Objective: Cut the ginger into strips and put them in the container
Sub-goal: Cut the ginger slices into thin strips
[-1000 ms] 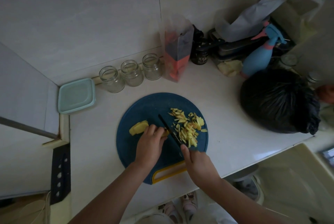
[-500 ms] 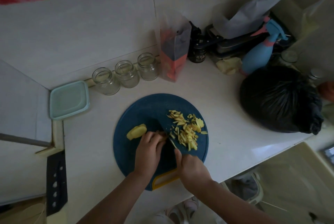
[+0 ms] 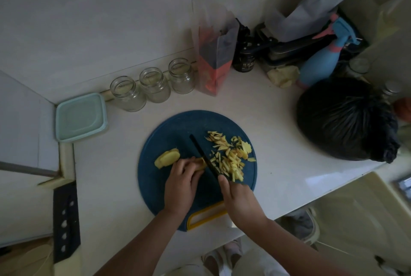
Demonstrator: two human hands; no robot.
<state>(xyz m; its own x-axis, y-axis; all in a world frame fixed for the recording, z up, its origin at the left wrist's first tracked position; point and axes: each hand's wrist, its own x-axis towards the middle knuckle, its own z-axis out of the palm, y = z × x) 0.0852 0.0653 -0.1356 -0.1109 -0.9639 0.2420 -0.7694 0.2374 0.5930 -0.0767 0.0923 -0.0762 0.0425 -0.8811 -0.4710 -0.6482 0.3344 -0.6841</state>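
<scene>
On the round blue cutting board (image 3: 178,128) my left hand (image 3: 181,183) presses its curled fingers on a ginger piece (image 3: 201,162). A dark knife (image 3: 203,156) lies against that piece, its handle gripped by my right hand (image 3: 239,201). To the right of the blade spreads a heap of cut ginger strips (image 3: 231,157). A peeled ginger chunk (image 3: 167,157) lies loose at the board's left. The pale green container (image 3: 80,117), lid on, sits at the counter's back left corner.
Three glass jars (image 3: 153,85) line the wall, beside a clear bag (image 3: 214,57) with red contents. A black bag (image 3: 347,120), a blue spray bottle (image 3: 322,59) and clutter fill the right. A black knife block (image 3: 65,223) stands at the left edge.
The knife has risen from low on the board to show its full blade against the held ginger. My left hand stays on the piece. The view has shifted slightly.
</scene>
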